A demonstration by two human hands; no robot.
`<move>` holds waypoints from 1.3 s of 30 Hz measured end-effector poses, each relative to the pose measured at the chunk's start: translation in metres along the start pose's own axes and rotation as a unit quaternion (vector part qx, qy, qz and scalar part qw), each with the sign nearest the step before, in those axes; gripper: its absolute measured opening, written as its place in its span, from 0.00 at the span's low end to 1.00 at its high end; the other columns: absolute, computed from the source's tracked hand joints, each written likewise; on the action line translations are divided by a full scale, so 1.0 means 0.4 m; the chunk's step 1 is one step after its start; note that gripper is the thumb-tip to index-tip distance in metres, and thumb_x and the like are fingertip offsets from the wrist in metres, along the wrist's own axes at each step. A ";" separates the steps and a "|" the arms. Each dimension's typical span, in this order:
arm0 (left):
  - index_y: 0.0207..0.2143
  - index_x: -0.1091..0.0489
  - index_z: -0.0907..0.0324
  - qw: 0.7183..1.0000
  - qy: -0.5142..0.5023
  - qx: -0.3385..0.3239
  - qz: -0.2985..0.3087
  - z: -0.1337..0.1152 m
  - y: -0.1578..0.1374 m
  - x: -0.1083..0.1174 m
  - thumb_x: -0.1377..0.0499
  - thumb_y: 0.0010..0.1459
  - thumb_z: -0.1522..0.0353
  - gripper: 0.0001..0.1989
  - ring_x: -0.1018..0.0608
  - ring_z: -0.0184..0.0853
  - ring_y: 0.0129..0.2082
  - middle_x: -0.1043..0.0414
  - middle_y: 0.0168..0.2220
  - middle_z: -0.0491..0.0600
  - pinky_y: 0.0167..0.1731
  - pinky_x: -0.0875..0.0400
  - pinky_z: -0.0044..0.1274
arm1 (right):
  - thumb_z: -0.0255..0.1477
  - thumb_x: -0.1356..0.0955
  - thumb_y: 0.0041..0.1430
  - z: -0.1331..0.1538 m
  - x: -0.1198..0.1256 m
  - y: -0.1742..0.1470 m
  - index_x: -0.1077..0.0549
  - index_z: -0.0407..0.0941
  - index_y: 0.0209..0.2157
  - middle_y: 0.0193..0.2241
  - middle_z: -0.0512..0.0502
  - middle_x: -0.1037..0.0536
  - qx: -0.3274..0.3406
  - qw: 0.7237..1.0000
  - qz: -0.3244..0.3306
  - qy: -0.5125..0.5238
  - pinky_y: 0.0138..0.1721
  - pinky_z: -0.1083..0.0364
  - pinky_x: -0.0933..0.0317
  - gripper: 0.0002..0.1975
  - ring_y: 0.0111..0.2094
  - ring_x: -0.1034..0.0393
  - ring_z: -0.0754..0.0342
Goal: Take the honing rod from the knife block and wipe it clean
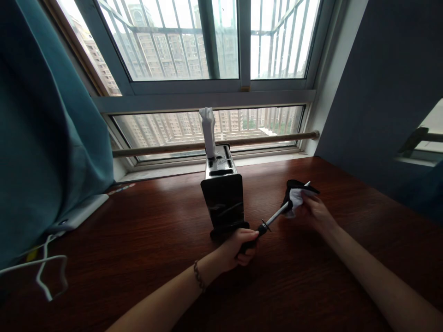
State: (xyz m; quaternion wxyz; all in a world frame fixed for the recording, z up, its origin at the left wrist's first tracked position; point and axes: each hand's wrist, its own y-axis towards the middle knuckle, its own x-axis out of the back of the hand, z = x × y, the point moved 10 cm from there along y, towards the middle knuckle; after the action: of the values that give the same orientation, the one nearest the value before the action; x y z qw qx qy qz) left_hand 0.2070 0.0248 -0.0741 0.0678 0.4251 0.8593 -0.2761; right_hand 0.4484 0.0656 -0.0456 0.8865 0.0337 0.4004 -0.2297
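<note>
My left hand (238,249) is closed around the black handle of a honing steel (277,215), which slants up to the right. My right hand (315,211) pinches a black and white cloth (296,196) wrapped around the upper part of the rod. The rod's pale tip pokes out beyond the cloth. Just behind my left hand stands a knife block (223,198), with a black front and a slotted metal top. A tall item wrapped in white (208,131) stands upright in the block's top; what is inside the wrapping is hidden.
The block stands on a dark red wooden table (155,216). At the left lie a white device (83,213) and a loose white cable (44,272) below a blue curtain (83,133). A barred window (166,46) and a horizontal rail (159,150) are behind the table.
</note>
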 end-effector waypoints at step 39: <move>0.31 0.34 0.62 0.875 0.406 -0.186 -0.185 -0.089 -0.037 -0.005 0.48 0.63 0.60 0.15 0.35 0.31 0.27 0.35 0.26 0.47 0.29 0.46 0.25 | 0.25 0.19 0.29 -0.090 -0.038 -0.049 0.22 0.36 0.30 0.29 0.41 0.21 -0.072 0.988 0.049 -0.131 0.26 0.59 0.30 0.21 0.26 0.28 0.53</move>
State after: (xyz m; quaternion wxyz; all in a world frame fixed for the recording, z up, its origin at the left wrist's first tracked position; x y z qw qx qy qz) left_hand 0.2009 0.0352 -0.0374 -0.2617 0.3123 0.9098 0.0787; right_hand 0.4064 0.0626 -0.0565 0.9416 -0.0407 0.2943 -0.1585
